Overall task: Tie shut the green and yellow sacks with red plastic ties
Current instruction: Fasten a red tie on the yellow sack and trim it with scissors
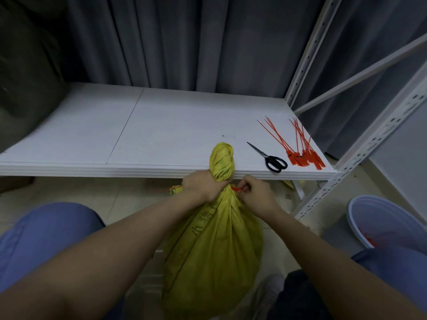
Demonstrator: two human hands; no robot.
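My left hand (203,187) has its grip closed around the gathered neck of the yellow sack (215,250), just below centre of the frame. My right hand (256,192), immediately to the right of it, pinches a red plastic tie (236,188) between thumb and fingers at the same neck. The tie lies against the neck; whether it passes fully around cannot be told, as my hands cover it. A scrap of red and yellow shows just left of my left hand.

Above my left hand the bunched top of the sack stands upright, twisted into a knob, and overlaps the front edge of the white shelf (138,135). The sack body hangs full and rounded between my knees, toward the bottom centre, with dark printed lettering on its side.

On the shelf, right of centre, lie black-handled scissors (269,158), blades pointing to the upper left. Just beside them, at the shelf's right end, lies a loose bundle of spare red ties (300,151), their tag ends toward the front edge.

A pale blue bucket (379,218) stands on the floor at the right edge, with red scraps inside. Grey curtains (184,42) hang behind the shelf.
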